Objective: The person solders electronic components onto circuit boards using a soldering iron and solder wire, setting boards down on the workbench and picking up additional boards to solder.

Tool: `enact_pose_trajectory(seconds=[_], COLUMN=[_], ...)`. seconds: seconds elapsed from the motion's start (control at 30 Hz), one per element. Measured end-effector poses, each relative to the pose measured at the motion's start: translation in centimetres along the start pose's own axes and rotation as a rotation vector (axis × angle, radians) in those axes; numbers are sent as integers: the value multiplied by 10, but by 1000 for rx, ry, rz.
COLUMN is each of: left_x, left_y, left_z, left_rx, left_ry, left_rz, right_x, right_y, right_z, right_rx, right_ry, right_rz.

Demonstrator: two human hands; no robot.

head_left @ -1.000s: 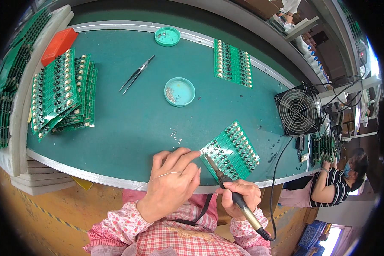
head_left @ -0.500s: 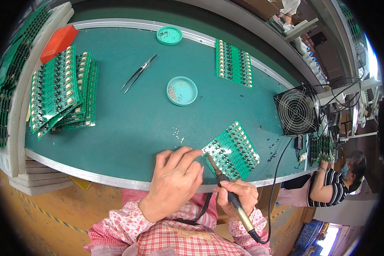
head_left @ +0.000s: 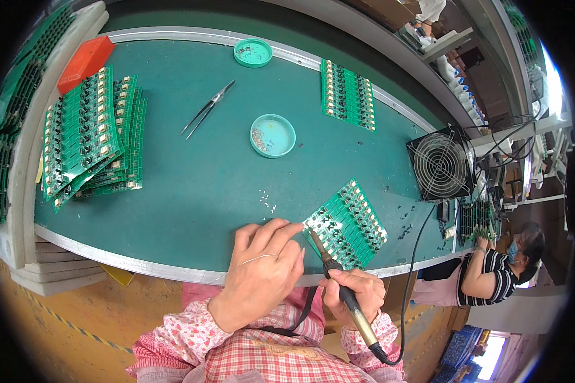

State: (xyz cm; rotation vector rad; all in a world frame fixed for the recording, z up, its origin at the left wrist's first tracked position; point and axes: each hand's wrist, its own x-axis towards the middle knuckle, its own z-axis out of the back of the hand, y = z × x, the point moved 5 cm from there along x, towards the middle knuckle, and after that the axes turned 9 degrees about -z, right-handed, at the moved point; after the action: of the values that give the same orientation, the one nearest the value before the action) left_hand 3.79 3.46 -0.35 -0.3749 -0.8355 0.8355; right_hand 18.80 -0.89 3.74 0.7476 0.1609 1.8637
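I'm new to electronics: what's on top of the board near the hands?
The board carries rows of pale and dark parts. Anything behind the soldering iron is hidden from view.

1. Nothing legible reaches you here: no word or number can be read in this view.
2. On your red-checked apron (head_left: 268,357), below and between your left hand (head_left: 259,281) and right hand (head_left: 356,297), a yellowish print (head_left: 287,343) resembles lettering, too blurred to make out.
3. On the green circuit board (head_left: 358,233) just beyond your right hand, and on the soldering iron (head_left: 365,329) in its grip, any printing is too small to tell.
4. On the stacked boards (head_left: 80,134), well to the left of your left hand, markings are likewise unreadable.
5. On the floor (head_left: 140,303), left of your left forearm, you have a yellow-and-dark striped line (head_left: 76,327).
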Motion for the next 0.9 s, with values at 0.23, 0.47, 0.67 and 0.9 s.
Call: enact_pose_trajectory(seconds=[0.23, 0.47, 0.67, 0.9], left_x=[-1, 2, 9, 5], left_y=[2, 2, -3, -7], left_z=[1, 2, 2, -4], left_rx=[-12, -53, -74, -51], left_ry=[9, 7, 11, 100], left_rz=[-1, 3, -10, -2], right_x=[0, -25, -63, -63], right_y=[7, -17, -72, -202], right_z=[-7, 18, 72, 159], right_rx=[24, 228, 294, 117], right_ry=[-83, -126, -554, -985], right_rz=[12, -293, -558, -621])
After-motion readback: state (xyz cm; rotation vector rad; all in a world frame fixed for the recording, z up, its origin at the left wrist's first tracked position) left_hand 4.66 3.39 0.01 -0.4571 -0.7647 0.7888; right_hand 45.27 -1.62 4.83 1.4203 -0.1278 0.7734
